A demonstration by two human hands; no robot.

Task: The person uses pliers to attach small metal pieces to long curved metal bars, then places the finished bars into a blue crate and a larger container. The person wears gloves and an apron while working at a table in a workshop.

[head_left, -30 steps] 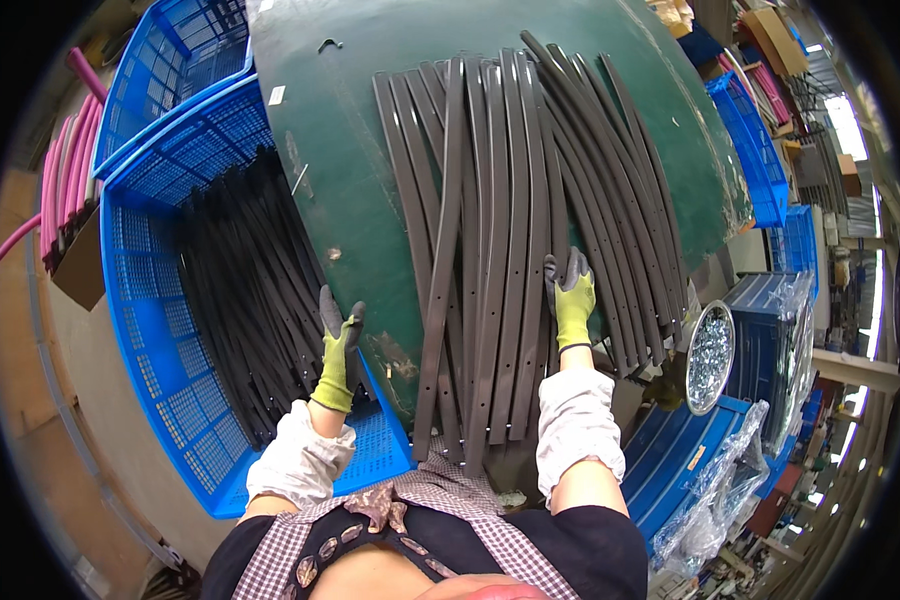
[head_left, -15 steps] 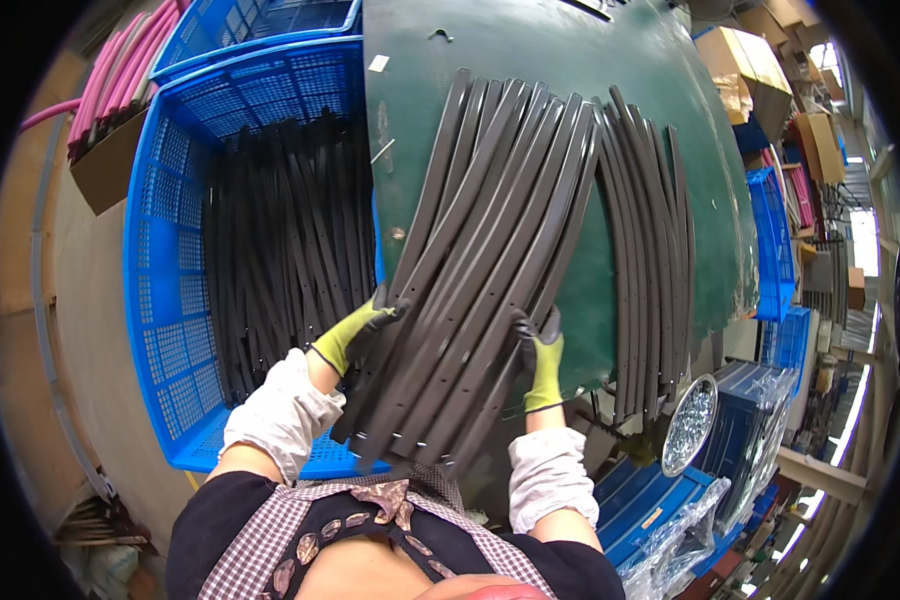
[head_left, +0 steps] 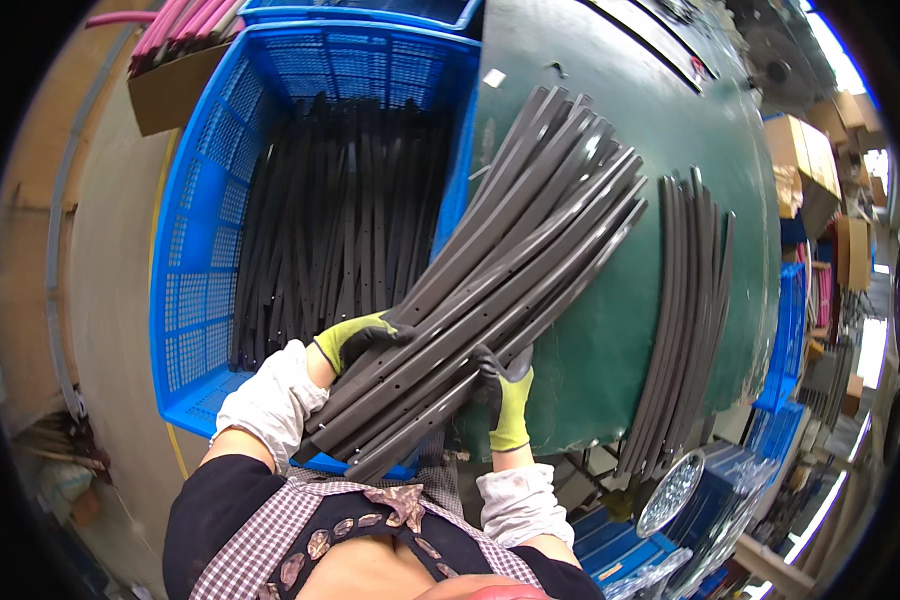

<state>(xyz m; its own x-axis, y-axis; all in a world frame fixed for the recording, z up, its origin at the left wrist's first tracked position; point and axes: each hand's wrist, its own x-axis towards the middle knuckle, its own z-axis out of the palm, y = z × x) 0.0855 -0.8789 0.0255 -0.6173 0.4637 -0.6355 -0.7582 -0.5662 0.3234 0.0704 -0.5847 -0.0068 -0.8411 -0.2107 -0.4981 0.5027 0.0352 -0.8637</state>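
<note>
Your left hand (head_left: 370,338) and right hand (head_left: 508,390), both in green-and-dark gloves, clasp a bundle of dark strips (head_left: 530,240) between them, the left along the edge nearer the blue crate (head_left: 192,290), the right along the opposite edge; any fingers beneath are hidden. The bundle slants just right of the crate, its near end by the crate's near right corner, its far end over the green table (head_left: 590,370); whether it touches the tabletop, you cannot tell from here. Inside the crate lies a thick layer of similar strips (head_left: 340,220). Well to the crate's right, across the table, rests a smaller group of strips (head_left: 680,320), untouched. By the look of it, you are partway: one load in hand, one group left lying. Farther right of the crate sits a round metal bowl (head_left: 670,495) of small shiny pieces.
</note>
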